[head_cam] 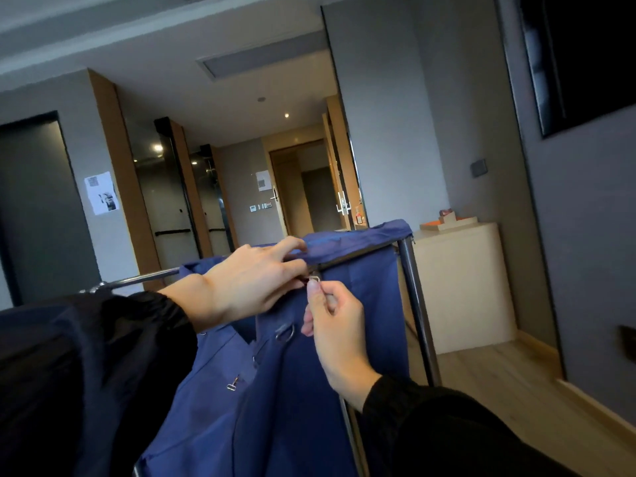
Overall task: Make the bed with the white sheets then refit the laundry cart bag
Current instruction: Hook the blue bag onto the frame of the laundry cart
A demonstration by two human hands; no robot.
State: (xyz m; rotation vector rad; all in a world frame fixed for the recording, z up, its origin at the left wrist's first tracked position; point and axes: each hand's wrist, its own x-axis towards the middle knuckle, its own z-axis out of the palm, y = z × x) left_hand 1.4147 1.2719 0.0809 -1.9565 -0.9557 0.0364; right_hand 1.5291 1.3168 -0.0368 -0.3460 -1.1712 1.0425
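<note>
A blue laundry cart bag [361, 297] hangs from a chrome cart frame [414, 304]. Its top hem is folded over the rail on the right half; the left part of the rail [144, 278] is bare. My left hand [254, 280] pinches the bag's hem against the rail. My right hand [335, 318] pinches a small metal clip [314, 278] just below the rail, fingertips touching those of the left hand. More metal rings and clips dangle from the bag lower down [285, 332]. The bed and white sheets are out of view.
A cream cabinet [461, 287] with a tray on top stands against the right wall behind the cart. A dark screen [585, 56] hangs on that wall. A hallway with doors lies straight ahead. Wooden floor [499, 390] shows at the right.
</note>
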